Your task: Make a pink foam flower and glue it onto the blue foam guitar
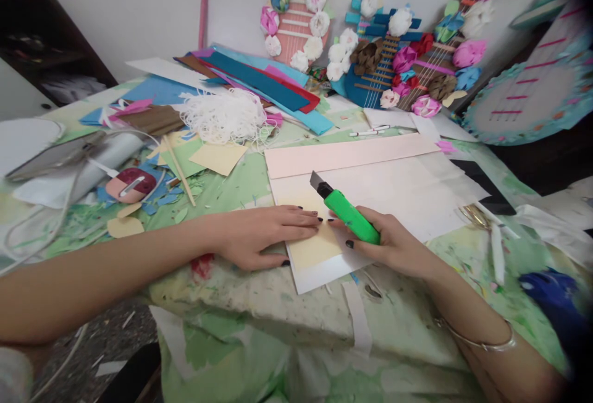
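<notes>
My right hand [393,239] grips a green box cutter [349,212], its blade out and pointing up and to the left. Flat on a pale yellow sheet of paper [317,250] lies my left hand [264,233], fingers stretched toward the right. The yellow sheet rests on white paper or board [393,190] near the table's front edge. Along the far side of the white sheet runs a long pale pink strip [352,154]. The fingertips of both hands are close together over the yellow sheet, and the cutter is held above it.
Behind are a heap of white string [225,115], coloured paper strips [264,81] and paper-flower-covered guitar shapes [296,26]. At left lie a pink-and-maroon case [131,185], a wooden stick [180,171] and paper scraps. Scissors [476,216] and a black flat object [482,186] lie at right.
</notes>
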Demonstrator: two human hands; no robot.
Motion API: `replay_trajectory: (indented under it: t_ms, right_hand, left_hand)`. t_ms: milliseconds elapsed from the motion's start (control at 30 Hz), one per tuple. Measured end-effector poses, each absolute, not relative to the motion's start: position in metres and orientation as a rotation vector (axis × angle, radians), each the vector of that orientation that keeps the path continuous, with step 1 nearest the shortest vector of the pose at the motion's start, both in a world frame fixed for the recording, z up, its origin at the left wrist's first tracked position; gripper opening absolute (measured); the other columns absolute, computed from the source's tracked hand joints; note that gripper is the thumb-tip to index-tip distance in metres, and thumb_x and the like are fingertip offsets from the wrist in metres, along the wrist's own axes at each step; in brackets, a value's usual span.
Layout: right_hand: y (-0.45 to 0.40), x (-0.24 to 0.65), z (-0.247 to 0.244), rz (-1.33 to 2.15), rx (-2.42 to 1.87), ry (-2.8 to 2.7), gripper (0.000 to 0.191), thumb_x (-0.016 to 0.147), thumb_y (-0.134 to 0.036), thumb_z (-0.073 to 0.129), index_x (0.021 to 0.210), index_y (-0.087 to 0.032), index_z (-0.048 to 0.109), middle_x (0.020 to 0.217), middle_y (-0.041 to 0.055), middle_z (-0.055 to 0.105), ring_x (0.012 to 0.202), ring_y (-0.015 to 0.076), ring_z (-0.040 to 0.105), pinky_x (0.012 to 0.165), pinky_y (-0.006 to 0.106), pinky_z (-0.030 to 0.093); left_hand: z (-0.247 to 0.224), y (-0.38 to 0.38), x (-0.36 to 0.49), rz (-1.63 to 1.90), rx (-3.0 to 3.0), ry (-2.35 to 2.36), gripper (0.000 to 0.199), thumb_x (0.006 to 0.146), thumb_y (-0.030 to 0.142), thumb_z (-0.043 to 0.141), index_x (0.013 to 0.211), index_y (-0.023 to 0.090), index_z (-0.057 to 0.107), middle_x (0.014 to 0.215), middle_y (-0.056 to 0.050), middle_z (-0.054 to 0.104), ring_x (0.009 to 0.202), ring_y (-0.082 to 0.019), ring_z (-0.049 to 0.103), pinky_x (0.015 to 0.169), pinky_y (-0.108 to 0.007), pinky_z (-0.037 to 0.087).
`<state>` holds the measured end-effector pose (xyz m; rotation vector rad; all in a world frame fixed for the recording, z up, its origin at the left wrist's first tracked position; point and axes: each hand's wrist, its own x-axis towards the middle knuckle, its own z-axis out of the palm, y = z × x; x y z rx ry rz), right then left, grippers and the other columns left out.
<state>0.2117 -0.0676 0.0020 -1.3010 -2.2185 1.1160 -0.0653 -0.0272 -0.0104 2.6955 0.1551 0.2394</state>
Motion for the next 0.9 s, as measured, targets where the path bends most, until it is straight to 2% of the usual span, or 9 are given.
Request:
replay_trajectory:
  t_ms: [167, 367, 567, 900]
  right_hand:
    - [-0.0675, 0.2114, 0.0016, 1.099, -1.293, -2.225, 0.028, 0.081, -0.024, 0.054, 0.108, -0.020, 0.058, 0.094, 0.0041, 0.063, 0.102, 0.0253, 0.057, 0.088, 0.036, 0.045]
    - [-0.0676, 0.2114, 0.0027, 1.085, -1.291, -2.235, 0.035, 0.081, -0.025, 0.054, 0.115, -0.020, 0.058, 0.105, 0.0047, 0.064, 0.102, 0.0248, 0.058, 0.090, 0.036, 0.043]
    - [-0.0676, 0.2119, 0.0024, 1.081, -1.307, -2.226, 0.035, 0.079, -0.021, 0.054, 0.113, -0.020, 0.059, 0.093, 0.0033, 0.065, 0.098, 0.0247, 0.059, 0.087, 0.036, 0.045]
    - [-0.0672, 0.2121, 0.0008, 1.080, -1.314, -2.225, 0.036, 0.080, -0.023, 0.055, 0.115, -0.020, 0.059, 0.092, 0.0036, 0.065, 0.099, 0.0250, 0.059, 0.087, 0.037, 0.046]
  left_hand:
    - [-0.0095, -0.0282, -0.0647, 0.249, 2.690, 0.156, 0.061, 0.086, 0.024, 0.046, 0.143, 0.013, 0.026, 0.147, -0.017, 0.035, 0.139, -0.028, 0.027, 0.113, -0.048, 0.025]
    - [-0.0103, -0.0278, -0.0653, 0.232, 2.695, 0.171, 0.061, 0.086, 0.024, 0.046, 0.143, 0.011, 0.028, 0.147, -0.017, 0.036, 0.140, -0.026, 0.026, 0.115, -0.045, 0.024]
    - [-0.0114, -0.0269, -0.0660, 0.243, 2.687, 0.163, 0.061, 0.086, 0.023, 0.047, 0.143, 0.013, 0.028, 0.147, -0.016, 0.035, 0.140, -0.026, 0.025, 0.114, -0.046, 0.023]
    - [-0.0112, -0.0265, -0.0657, 0.216, 2.682, 0.185, 0.061, 0.086, 0.024, 0.047, 0.143, 0.013, 0.028, 0.147, -0.016, 0.035, 0.140, -0.026, 0.024, 0.114, -0.045, 0.025]
